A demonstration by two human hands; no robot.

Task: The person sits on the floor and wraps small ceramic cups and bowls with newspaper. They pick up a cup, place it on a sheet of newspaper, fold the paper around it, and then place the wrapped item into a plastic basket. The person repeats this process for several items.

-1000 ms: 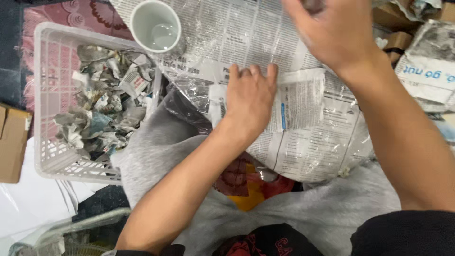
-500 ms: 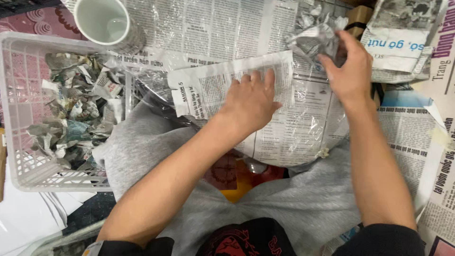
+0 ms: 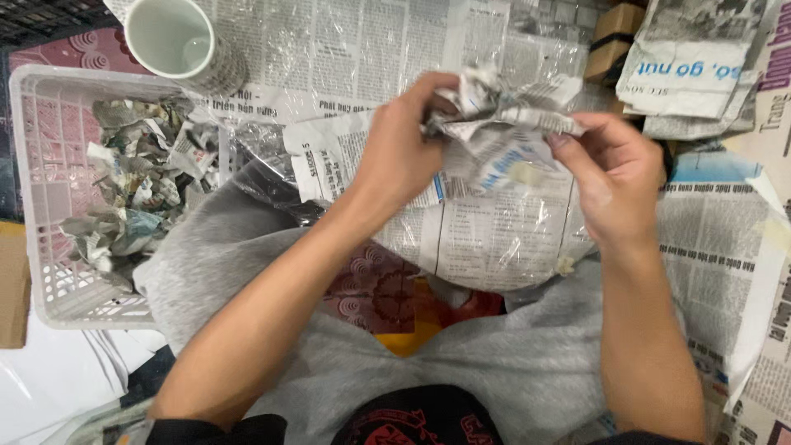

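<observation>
Left hand (image 3: 405, 156) and right hand (image 3: 614, 177) both clenched on a crumpled newspaper wad (image 3: 503, 115), held above spread newspaper sheets (image 3: 494, 239), white basket (image 3: 37, 206) of paper scraps at left, white mug (image 3: 177, 41) beside it.

Home floor workspace: spread newspapers (image 3: 346, 49), plastic basket (image 3: 33, 206), patterned mat (image 3: 58, 53).

both hands (image 3: 507, 156) grip crumpled newspaper bundle (image 3: 503, 124) | white basket (image 3: 33, 206) of wads left | mug (image 3: 177, 37)
</observation>
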